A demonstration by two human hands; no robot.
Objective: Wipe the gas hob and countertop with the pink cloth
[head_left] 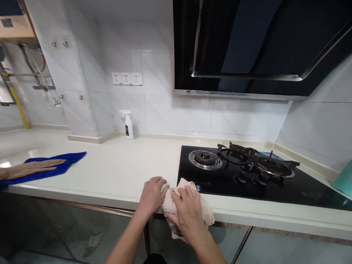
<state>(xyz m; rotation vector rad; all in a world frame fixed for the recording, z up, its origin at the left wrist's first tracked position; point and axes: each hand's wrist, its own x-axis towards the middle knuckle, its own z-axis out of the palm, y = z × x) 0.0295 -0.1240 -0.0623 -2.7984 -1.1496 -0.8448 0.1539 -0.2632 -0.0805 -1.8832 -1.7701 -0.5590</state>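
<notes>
My left hand (152, 194) and my right hand (187, 212) both grip a crumpled pale cloth (169, 201) at the front edge of the cream countertop (121, 172). The cloth bunches between my hands and hangs a little over the edge, right beside the black gas hob (247, 183). My right hand covers most of the cloth from above.
Another person's hand (33, 168) presses a blue cloth (59, 165) flat on the counter at far left. A white spray bottle (128, 124) stands by the back wall. A black range hood (247, 47) hangs over the hob. A teal object (343, 181) sits at the right edge.
</notes>
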